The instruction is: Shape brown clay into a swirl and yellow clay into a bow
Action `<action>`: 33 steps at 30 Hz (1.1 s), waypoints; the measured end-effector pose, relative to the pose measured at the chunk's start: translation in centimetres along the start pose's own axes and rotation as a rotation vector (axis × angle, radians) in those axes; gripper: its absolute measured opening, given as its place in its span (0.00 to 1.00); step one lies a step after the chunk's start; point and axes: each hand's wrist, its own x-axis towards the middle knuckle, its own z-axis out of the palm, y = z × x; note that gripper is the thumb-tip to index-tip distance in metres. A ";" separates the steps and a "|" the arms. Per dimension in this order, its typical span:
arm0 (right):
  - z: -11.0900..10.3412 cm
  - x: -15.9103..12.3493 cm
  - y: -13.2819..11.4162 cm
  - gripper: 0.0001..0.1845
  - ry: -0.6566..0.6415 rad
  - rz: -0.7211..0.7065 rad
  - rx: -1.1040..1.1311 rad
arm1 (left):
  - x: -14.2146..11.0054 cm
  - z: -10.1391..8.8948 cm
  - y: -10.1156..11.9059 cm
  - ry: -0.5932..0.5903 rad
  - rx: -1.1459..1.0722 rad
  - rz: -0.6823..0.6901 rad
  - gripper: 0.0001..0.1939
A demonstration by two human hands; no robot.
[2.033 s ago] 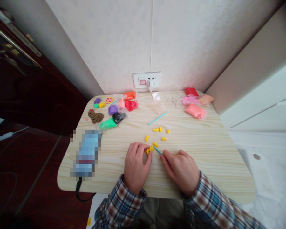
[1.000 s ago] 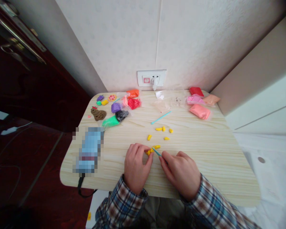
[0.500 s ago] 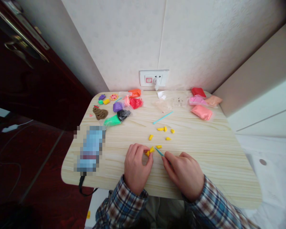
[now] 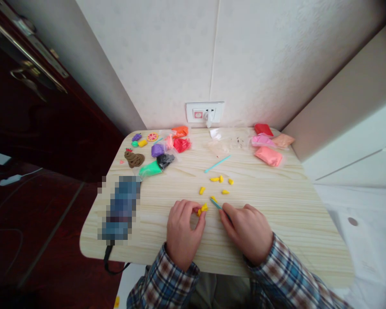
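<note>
My left hand [image 4: 182,231] pinches a small lump of yellow clay [image 4: 202,209] against the light wooden table [image 4: 276,201]. My right hand [image 4: 246,231] is closed round a thin teal modelling tool [image 4: 216,203], whose tip points at the yellow lump. Several small yellow clay pieces [image 4: 219,179] lie just beyond my hands. A second teal stick [image 4: 217,163] lies farther back.
Clay packs in green [image 4: 150,168], black, purple, red and orange sit at the back left with a brown clay figure [image 4: 134,159]. Pink and red packs [image 4: 268,155] lie at the back right. A blurred blue object [image 4: 120,207] rests near the left edge. A wall socket [image 4: 205,112] is behind.
My hands stay together at the yellow lump; the tool tip has shifted slightly beside it. The view has moved a little.
</note>
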 end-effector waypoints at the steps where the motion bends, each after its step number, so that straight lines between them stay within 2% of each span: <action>1: -0.1 0.1 0.0 0.16 0.016 0.001 0.007 | 0.0 0.0 0.0 -0.015 0.000 0.002 0.03; 6: -0.8 0.0 0.3 0.22 0.153 -0.001 0.100 | -0.2 0.1 0.2 -0.031 -0.005 0.015 0.03; 8: -1.1 -0.2 0.6 0.24 0.205 0.001 0.135 | -0.3 -0.6 -0.2 0.041 0.030 0.052 0.06; 10: -1.1 -0.3 0.8 0.25 0.234 0.005 0.157 | -0.4 -1.9 -1.0 0.171 0.152 0.085 0.10; 12: -1.0 -0.4 1.0 0.25 0.240 0.007 0.171 | -0.3 -3.7 -2.2 0.287 0.354 0.019 0.15; 14: -0.7 -0.5 0.9 0.26 0.238 0.003 0.176 | -0.1 -5.3 -3.4 0.373 0.533 -0.193 0.20; 16: -0.5 -0.5 0.8 0.26 0.236 0.002 0.177 | 0.0 -6.5 -4.3 0.293 0.621 -0.278 0.19; 18: -0.4 -0.5 0.5 0.27 0.233 0.007 0.186 | 0.0 -7.1 -4.7 0.241 0.660 -0.295 0.19; 22: -0.6 -0.6 0.4 0.26 0.235 0.006 0.210 | -0.6 -7.2 -4.4 0.285 0.640 -0.288 0.21; 29: -0.6 -1.0 0.6 0.26 0.233 -0.019 0.195 | -1.5 -6.8 -4.9 0.204 0.682 -0.312 0.19; 33: -0.3 -1.2 0.8 0.26 0.210 -0.019 0.193 | -1.5 -7.1 -5.2 0.261 0.605 -0.216 0.21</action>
